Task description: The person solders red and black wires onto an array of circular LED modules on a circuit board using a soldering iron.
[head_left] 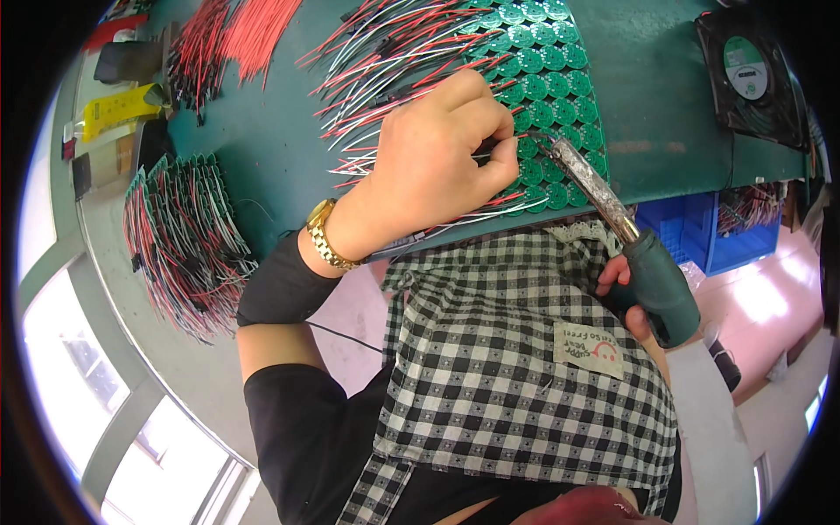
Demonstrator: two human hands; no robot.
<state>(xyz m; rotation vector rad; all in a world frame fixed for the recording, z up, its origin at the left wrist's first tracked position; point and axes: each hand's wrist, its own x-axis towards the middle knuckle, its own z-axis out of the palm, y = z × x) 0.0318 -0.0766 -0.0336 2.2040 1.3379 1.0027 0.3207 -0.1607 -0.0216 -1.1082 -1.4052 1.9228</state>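
Note:
My left hand (446, 144) is closed in a pinch over a panel of round green circuit boards (557, 85). Between its fingertips is a thin wire, mostly hidden by the fingers, with a red end showing at the boards. My right hand (637, 322) grips a soldering iron by its dark green handle (663, 289). The iron's metal barrel (588, 179) slants up to the left, and its bent tip is at the boards, close beside my left fingertips. Red, black and white wires (385, 66) lie across the panel's left side, several with dark connectors.
A stack of wired boards (188, 245) sits at the table's left. Bundles of red wires (261, 35) lie at the far left. A black fan (751, 77) stands far right, above a blue bin (744, 236) with wired parts. A yellow packet (122, 111) lies near the left edge.

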